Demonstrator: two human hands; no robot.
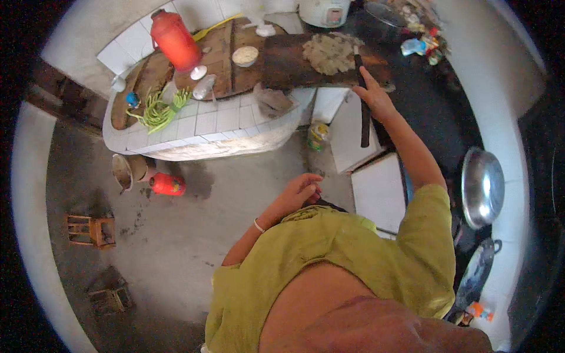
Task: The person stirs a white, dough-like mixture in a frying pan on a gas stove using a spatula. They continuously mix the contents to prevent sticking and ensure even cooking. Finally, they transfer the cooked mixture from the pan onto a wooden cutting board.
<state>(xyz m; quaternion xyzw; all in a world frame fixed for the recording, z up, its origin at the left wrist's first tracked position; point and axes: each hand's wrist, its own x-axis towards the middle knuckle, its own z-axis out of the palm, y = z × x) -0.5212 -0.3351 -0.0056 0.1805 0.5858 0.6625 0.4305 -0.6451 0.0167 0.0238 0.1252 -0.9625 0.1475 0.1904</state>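
My right hand (376, 101) is closed around a long, narrow, dark tool (365, 126) with a pale tip at its far end. It may be a knife seen edge-on; its kind is not clear. The tip touches or hangs over the right edge of a flat, grey-beige mass that looks chopped or mashed (331, 54). That mass lies spread on a dark wooden board (282, 62) on the counter. Low in front of my body, my left hand (299, 195) has loosely bent fingers, slightly apart, and nothing visible in them.
A white bowl of pale food (245, 56), a red thermos (175, 42), green cord (159, 112) and a crumpled bag (272, 101) sit along the tiled counter (194, 126). The rice cooker (325, 13) stands behind. At right is a metal basin (482, 188); wooden stools (91, 231) are at left.
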